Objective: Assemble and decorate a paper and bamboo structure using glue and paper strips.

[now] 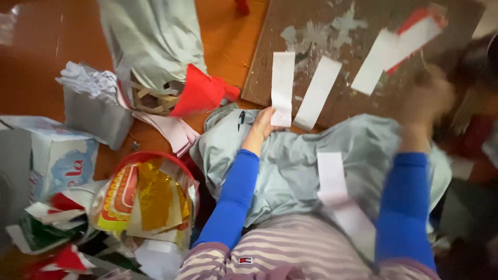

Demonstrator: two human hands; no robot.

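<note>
Pressing white rectangular paper strip (282,88) flat onto brown board (363,52), left hand (262,124) fingertips laid on strip's near end, apparently for steadying. Right hand (428,98) blurred; grip indeterminable. Second strip (317,93) just right of it.

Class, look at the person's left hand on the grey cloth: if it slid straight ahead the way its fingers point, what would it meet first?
The left hand already touches the nearest white paper strip on the brown board; going on, it would probably push that strip first.
</note>
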